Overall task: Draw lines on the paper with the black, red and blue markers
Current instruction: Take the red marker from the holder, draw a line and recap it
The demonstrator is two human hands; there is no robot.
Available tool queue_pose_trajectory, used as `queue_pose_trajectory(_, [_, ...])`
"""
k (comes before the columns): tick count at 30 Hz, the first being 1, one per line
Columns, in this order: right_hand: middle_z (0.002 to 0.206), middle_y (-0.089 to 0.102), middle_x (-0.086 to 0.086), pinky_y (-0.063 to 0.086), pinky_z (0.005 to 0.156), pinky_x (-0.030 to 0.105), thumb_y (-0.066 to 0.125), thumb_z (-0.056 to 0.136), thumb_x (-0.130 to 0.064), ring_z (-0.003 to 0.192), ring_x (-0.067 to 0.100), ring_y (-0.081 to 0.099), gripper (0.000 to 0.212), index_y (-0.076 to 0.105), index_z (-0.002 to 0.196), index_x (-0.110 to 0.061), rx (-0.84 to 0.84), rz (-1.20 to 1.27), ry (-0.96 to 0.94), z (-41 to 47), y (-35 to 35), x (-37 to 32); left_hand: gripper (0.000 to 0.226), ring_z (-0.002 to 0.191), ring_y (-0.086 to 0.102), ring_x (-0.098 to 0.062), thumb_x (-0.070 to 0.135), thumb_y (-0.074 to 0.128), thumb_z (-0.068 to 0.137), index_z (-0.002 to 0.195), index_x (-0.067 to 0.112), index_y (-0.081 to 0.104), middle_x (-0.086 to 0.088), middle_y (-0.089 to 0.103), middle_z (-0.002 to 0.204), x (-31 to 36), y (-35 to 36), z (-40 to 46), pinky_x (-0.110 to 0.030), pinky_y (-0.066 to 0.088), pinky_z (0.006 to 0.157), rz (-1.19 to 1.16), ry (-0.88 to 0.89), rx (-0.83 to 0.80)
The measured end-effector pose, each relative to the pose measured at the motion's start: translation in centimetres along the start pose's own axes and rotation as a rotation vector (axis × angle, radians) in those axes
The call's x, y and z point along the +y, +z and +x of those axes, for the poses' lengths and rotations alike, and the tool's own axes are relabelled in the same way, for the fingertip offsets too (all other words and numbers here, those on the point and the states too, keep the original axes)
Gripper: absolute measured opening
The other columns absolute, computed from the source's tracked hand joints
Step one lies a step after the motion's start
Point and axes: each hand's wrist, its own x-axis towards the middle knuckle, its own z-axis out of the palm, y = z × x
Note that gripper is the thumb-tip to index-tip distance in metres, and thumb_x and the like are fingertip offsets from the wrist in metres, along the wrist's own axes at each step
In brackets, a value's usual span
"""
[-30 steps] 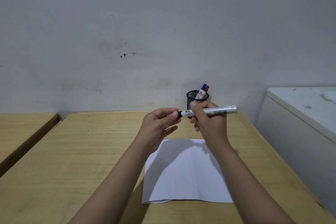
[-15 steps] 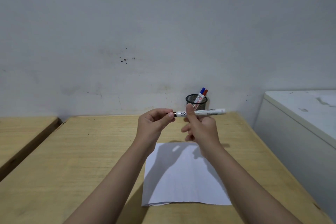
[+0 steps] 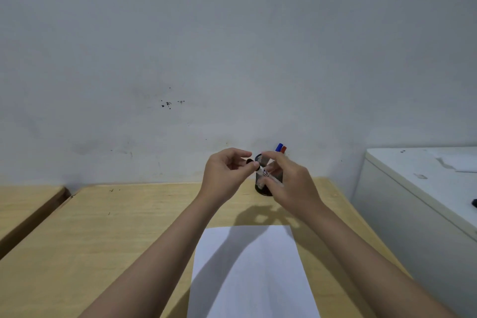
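Observation:
A white sheet of paper lies on the wooden table in front of me. Both hands are raised above the table's far part, in front of a black mesh pen cup. My right hand grips the white barrel of the black marker, mostly hidden by its fingers. My left hand pinches the marker's black cap at the marker's left end. The blue marker and the red marker stick up out of the cup.
A second wooden table stands to the left across a narrow gap. A white cabinet stands to the right, close to the table's edge. A grey wall rises right behind the table.
The marker has swung from level to slanting down to the right and is now largely hidden in my right hand. Both hands have moved further away, to in front of the pen cup.

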Motion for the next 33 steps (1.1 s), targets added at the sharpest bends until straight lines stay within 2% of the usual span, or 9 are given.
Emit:
queue_pose_trajectory(4, [0.074,0.062,-0.008,0.051,0.064,0.016,0.067,0.080,-0.008,0.064,0.009,0.063,0.056,0.048,0.128,-0.029,0.203,0.080,0.046,2.4,-1.3,1.4,0.025,0.069,0.063,-0.009,0.025,0.074,0.075,0.096,0.012,0.068,-0.005,0.069,0.081,-1.0,1.4,1.9,-0.013,0.048,0.065,0.050,0.039,0.023])
queue_pose_trajectory(7, [0.072,0.063,-0.007,0.050,0.059,0.015,0.068,0.080,-0.008,0.056,0.002,0.061,0.048,0.051,0.121,-0.027,0.395,0.139,0.165,5.4,-2.3,3.4,0.025,0.077,0.063,-0.007,0.027,0.071,0.077,0.096,0.013,0.066,-0.002,0.070,0.091,-3.0,2.2,3.9,-0.007,0.044,0.065,0.209,0.076,0.038])
queue_pose_trajectory(12, [0.072,0.063,-0.002,0.042,0.056,0.006,0.073,0.076,-0.012,0.057,0.000,0.062,0.043,0.047,0.110,-0.018,0.545,0.141,0.342,8.7,-1.9,6.3,0.028,0.094,0.061,-0.020,0.029,0.068,0.078,0.100,0.012,0.065,-0.005,0.065,0.105,-6.2,4.5,6.8,-0.030,0.048,0.081,0.409,0.097,0.004])
queue_pose_trajectory(14, [0.072,0.064,0.002,0.042,0.057,0.008,0.072,0.075,-0.011,0.063,0.008,0.062,0.043,0.046,0.109,-0.014,0.492,0.117,0.400,9.1,-0.9,7.4,0.028,0.096,0.060,-0.023,0.032,0.066,0.080,0.098,0.011,0.066,-0.008,0.064,0.104,-7.5,5.4,7.6,-0.031,0.046,0.079,0.482,0.098,-0.017])
queue_pose_trajectory(17, [0.074,0.062,0.007,0.043,0.056,0.025,0.072,0.075,-0.009,0.067,0.020,0.059,0.044,0.043,0.107,-0.009,0.339,0.039,0.508,9.1,0.7,9.2,0.030,0.091,0.058,-0.024,0.035,0.063,0.082,0.094,0.009,0.069,-0.010,0.063,0.098,-8.8,6.2,8.4,-0.027,0.040,0.071,0.570,0.075,-0.024])
queue_pose_trajectory(21, [0.092,0.063,0.013,0.041,0.050,0.025,0.076,0.072,-0.014,0.069,0.019,0.057,0.041,0.042,0.095,-0.010,0.200,-0.034,0.624,8.7,2.2,11.2,0.029,0.087,0.059,-0.024,0.036,0.066,0.080,0.087,0.009,0.071,-0.009,0.063,0.093,-9.6,6.6,9.0,-0.028,0.042,0.068,0.562,0.071,0.013])
queue_pose_trajectory(25, [0.101,0.062,0.014,0.046,0.067,0.032,0.078,0.071,-0.024,0.089,0.028,0.060,0.047,0.049,0.103,-0.007,0.086,-0.160,0.632,8.7,3.2,12.0,0.029,0.088,0.058,-0.024,0.037,0.070,0.076,0.080,0.008,0.070,-0.009,0.064,0.092,-9.9,6.5,9.5,-0.029,0.041,0.067,0.551,0.078,0.007])
queue_pose_trajectory(29, [0.119,0.052,0.014,0.044,0.088,0.043,0.068,0.079,-0.037,0.112,0.032,0.051,0.051,0.053,0.119,-0.009,0.067,-0.384,0.540,9.4,3.7,11.9,0.030,0.089,0.060,-0.025,0.036,0.072,0.075,0.079,0.007,0.070,-0.010,0.066,0.092,-10.3,6.5,9.4,-0.031,0.045,0.071,0.509,0.086,0.018])
queue_pose_trajectory(33, [0.117,0.053,0.016,0.040,0.089,0.043,0.059,0.085,-0.038,0.112,0.036,0.048,0.036,0.064,0.106,-0.009,0.020,-0.514,0.580,10.4,3.9,11.5,0.029,0.088,0.061,-0.025,0.035,0.072,0.074,0.078,0.006,0.069,-0.010,0.066,0.093,-10.4,6.5,9.4,-0.031,0.045,0.071,0.495,0.080,0.028])
